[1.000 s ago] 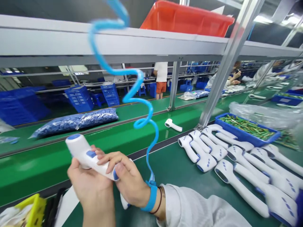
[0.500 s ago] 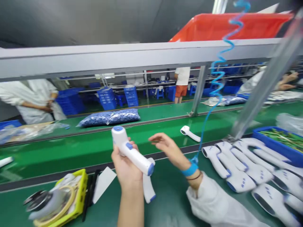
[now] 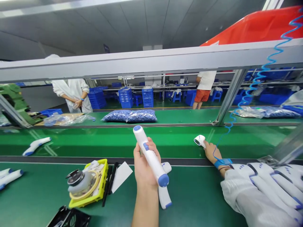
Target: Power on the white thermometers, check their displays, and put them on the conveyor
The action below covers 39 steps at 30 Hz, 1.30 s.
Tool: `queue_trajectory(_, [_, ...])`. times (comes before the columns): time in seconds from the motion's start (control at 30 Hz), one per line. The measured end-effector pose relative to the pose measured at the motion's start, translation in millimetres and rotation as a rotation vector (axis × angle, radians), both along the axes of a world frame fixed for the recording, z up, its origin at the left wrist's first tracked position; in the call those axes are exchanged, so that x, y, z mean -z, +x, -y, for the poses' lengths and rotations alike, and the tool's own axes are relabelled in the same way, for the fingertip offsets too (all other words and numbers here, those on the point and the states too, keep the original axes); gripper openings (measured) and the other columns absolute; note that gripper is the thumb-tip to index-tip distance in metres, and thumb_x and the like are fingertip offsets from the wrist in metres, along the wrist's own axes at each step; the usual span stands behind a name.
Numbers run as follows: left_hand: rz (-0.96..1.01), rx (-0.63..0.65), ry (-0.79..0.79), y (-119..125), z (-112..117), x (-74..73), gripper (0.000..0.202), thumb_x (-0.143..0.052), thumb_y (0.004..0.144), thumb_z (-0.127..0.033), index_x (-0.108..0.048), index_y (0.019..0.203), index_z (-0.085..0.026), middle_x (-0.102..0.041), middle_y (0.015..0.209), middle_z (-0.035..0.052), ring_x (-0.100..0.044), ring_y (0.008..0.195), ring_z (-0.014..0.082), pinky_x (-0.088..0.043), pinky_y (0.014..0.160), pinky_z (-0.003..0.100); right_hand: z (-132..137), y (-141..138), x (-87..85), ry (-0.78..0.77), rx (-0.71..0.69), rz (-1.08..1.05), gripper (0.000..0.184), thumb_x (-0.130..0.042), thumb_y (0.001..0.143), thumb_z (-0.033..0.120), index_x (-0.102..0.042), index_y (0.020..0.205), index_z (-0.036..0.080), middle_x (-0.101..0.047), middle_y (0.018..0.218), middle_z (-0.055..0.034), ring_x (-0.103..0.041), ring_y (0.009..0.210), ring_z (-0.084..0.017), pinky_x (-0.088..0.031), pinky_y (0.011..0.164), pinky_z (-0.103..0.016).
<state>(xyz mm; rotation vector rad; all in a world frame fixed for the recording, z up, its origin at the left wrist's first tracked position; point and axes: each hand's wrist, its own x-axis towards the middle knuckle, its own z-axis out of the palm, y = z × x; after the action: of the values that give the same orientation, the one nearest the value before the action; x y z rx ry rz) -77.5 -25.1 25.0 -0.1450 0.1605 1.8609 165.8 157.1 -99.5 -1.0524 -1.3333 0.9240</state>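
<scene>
My left hand (image 3: 145, 168) is closed round a white-and-blue infrared thermometer (image 3: 151, 157), its blue end cap towards me. Behind and below that wrist, another white thermometer (image 3: 165, 197) lies on the green bench, partly hidden by my hand. Out on the green conveyor belt, my right hand (image 3: 212, 152) has its fingers round the handle of a thermometer (image 3: 200, 139) whose head points left. Most of this handle is covered by the fingers. A blue wrist strap (image 3: 222, 162) with a coiled cord circles my right wrist.
Several white thermometers (image 3: 272, 186) lie beside my right sleeve. On the left stand a yellow basket (image 3: 104, 171) with a bottle, a white card (image 3: 121, 176) and a black part (image 3: 68, 217). Another thermometer (image 3: 36, 145) rests on the belt. A metal post (image 3: 230, 99) rises beyond.
My right hand has reached forward from the air to the thermometer on the belt and taken hold of its handle. My left hand keeps its thermometer, now turned more end-on. The view has swung left.
</scene>
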Motion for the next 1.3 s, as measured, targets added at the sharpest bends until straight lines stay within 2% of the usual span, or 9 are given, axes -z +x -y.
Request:
queue_trajectory(0.1, [-0.342,-0.355,-0.062,11.1,0.4,1.2,0.022,-0.043,0.094,-0.027,-0.050,0.112,-0.018,-0.058,0.083,0.0010,-0.059,0.059,0.0064,-0.052,0.057,0.016,-17.6,-4.9,-7.4,-0.064,0.018,-0.001,0.008,-0.067,0.086,0.024,-0.063,0.088,0.017,-0.063,0.082,-0.0021,-0.059,0.071,-0.013,-0.052,0.067,-0.028])
queue_trajectory(0.2, [-0.807,-0.779,-0.052,24.4,-1.9,14.1,0.028,-0.057,0.087,-0.028,-0.052,0.114,-0.028,-0.057,0.102,0.0009,-0.062,0.068,0.0123,-0.055,0.062,0.026,-24.7,-15.1,-24.2,-0.106,0.001,-0.055,0.029,-0.081,0.063,0.017,-0.062,0.085,0.017,-0.060,0.066,0.0004,-0.057,0.063,-0.016,-0.051,0.066,-0.033])
queue_trajectory(0.37, [-1.361,-1.025,-0.029,34.6,-10.3,41.3,0.025,-0.061,0.087,-0.024,-0.062,0.112,-0.027,-0.058,0.107,0.0046,-0.060,0.090,0.0171,-0.053,0.074,0.027,18.8,-32.7,-70.8,-0.096,-0.185,-0.263,0.053,-0.081,0.061,0.034,-0.059,0.108,0.023,-0.065,0.088,-0.0008,-0.065,0.080,-0.018,-0.054,0.083,-0.037])
queue_trajectory(0.53, [-1.453,-0.915,-0.023,41.3,-18.0,52.2,0.025,-0.059,0.089,-0.027,-0.062,0.113,-0.025,-0.059,0.111,0.0067,-0.059,0.095,0.0196,-0.053,0.074,0.028,72.9,-32.9,-108.9,-0.077,-0.410,-0.547,0.050,-0.081,0.066,0.048,-0.066,0.108,0.025,-0.061,0.091,-0.0015,-0.062,0.082,-0.017,-0.055,0.082,-0.033])
queue_trajectory(0.73, [-1.340,-0.655,-0.164,51.4,-14.9,34.7,0.048,-0.058,0.089,-0.036,-0.046,0.134,-0.026,-0.055,0.120,0.0093,-0.062,0.090,0.0184,-0.053,0.073,0.027,88.7,-26.7,-116.6,0.002,-0.476,-0.539,0.050,-0.067,0.078,0.061,-0.068,0.110,0.023,-0.061,0.084,-0.0023,-0.056,0.070,-0.015,-0.053,0.066,-0.030])
queue_trajectory(0.9, [-1.722,-0.516,-0.430,51.6,-6.4,21.5,0.073,-0.067,0.082,-0.029,-0.034,0.147,-0.033,-0.061,0.098,0.0019,-0.059,0.077,0.0157,-0.046,0.068,0.025,93.6,-26.3,-121.2,0.026,-0.487,-0.587,0.050,-0.064,0.079,0.064,-0.070,0.105,0.022,-0.063,0.077,-0.0019,-0.059,0.070,-0.016,-0.054,0.067,-0.028])
queue_trajectory(1.1, [-1.957,-0.561,-0.435,50.4,-5.0,23.9,0.038,-0.066,0.083,-0.034,-0.062,0.120,-0.029,-0.064,0.108,0.0063,-0.061,0.086,0.0218,-0.044,0.071,0.028,92.4,-29.5,-118.6,-0.054,-0.418,-0.669,0.038,-0.075,0.074,0.053,-0.069,0.096,0.023,-0.069,0.089,-0.0018,-0.065,0.079,-0.018,-0.058,0.071,-0.032])
queue_trajectory(1.2, [-1.994,-0.259,-0.493,39.9,-16.9,36.6,0.034,-0.069,0.080,-0.044,-0.066,0.107,-0.025,-0.067,0.093,0.0062,-0.061,0.081,0.0227,-0.043,0.067,0.028,90.8,-29.6,-118.4,-0.109,-0.421,-0.750,0.032,-0.077,0.074,0.044,-0.067,0.096,0.023,-0.069,0.090,0.0009,-0.066,0.078,-0.017,-0.059,0.070,-0.032])
queue_trajectory(1.3, [-1.904,0.057,-0.478,24.9,-39.8,67.1,0.033,-0.074,0.075,-0.046,-0.067,0.090,-0.018,-0.067,0.078,0.0061,-0.062,0.066,0.0199,-0.044,0.056,0.025,91.0,-29.5,-120.7,-0.174,-0.518,-0.804,0.025,-0.071,0.079,0.043,-0.065,0.091,0.022,-0.069,0.081,0.0012,-0.065,0.072,-0.016,-0.059,0.066,-0.031])
